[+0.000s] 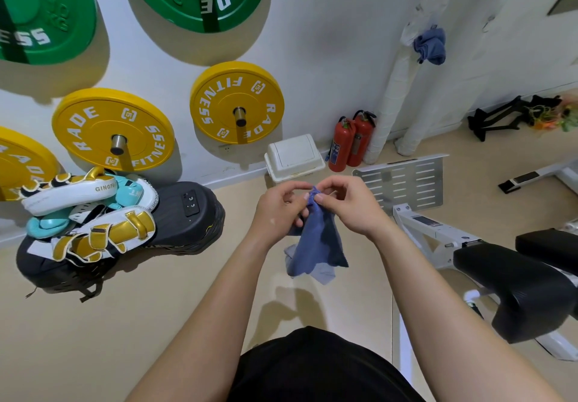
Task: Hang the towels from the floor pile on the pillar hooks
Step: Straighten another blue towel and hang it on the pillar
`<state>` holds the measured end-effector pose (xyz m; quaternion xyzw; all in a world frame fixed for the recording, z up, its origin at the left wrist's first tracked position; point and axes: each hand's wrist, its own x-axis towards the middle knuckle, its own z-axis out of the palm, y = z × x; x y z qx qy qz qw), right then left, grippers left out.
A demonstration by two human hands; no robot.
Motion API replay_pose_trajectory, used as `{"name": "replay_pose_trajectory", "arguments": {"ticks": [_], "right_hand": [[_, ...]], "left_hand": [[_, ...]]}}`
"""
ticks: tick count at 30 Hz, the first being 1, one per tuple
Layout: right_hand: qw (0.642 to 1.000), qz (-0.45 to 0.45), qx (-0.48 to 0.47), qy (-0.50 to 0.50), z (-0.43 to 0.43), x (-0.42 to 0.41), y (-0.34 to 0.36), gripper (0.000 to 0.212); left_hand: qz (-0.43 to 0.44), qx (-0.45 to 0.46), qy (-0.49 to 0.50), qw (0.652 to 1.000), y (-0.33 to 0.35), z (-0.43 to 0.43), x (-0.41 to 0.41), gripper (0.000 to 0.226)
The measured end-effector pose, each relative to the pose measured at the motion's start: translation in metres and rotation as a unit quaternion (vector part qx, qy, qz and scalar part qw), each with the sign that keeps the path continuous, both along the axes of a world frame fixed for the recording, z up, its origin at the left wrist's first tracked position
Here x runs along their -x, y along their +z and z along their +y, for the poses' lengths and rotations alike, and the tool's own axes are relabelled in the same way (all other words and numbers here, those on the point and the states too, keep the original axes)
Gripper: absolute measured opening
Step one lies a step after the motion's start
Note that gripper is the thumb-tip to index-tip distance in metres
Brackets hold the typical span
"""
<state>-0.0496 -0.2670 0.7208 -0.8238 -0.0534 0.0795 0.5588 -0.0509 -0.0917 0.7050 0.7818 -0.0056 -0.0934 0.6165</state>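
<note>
Item: blue towel, held in the air just in front of the white bin.
- Hands: left hand and right hand are close together. Both pinch the towel's bunched top edge with curled fingers. The lower edges hang free and uneven, clear of the floor.
- Second blue towel: bunched and hanging high on the wall, up and right of the bin, against a wrapped pipe. A bare hook is further right.
- Right of the bin: two red extinguishers stand near it against the wall.
- In front and right of the bin: a slotted metal plate, its near edge close to the right hand, then a black padded seat.
- Left of the bin: a heap of boxing pads against the wall, with yellow weight plates on pegs above.
- Open room: bare floor runs from the bin toward the person, between the pads' edge and the seat.
</note>
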Motion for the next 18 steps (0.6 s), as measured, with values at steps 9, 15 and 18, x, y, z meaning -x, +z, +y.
{"name": "replay_pose_trajectory", "arguments": {"ticks": [9, 15, 18], "right_hand": [[0.994, -0.063, 0.076, 0.051, -0.005, -0.02, 0.041, 0.016], [0.988, -0.114, 0.1, 0.031, -0.016, -0.042, 0.077, 0.021], [0.987, -0.127, 0.094, 0.013, -0.023, -0.053, 0.089, 0.021]], "left_hand": [[-0.066, -0.077, -0.043, 0.994, -0.001, 0.006, -0.016, 0.015], [-0.025, -0.134, -0.066, 0.988, -0.018, 0.019, -0.015, 0.016], [-0.006, -0.185, -0.055, 0.981, -0.032, 0.033, -0.01, 0.024]]}}
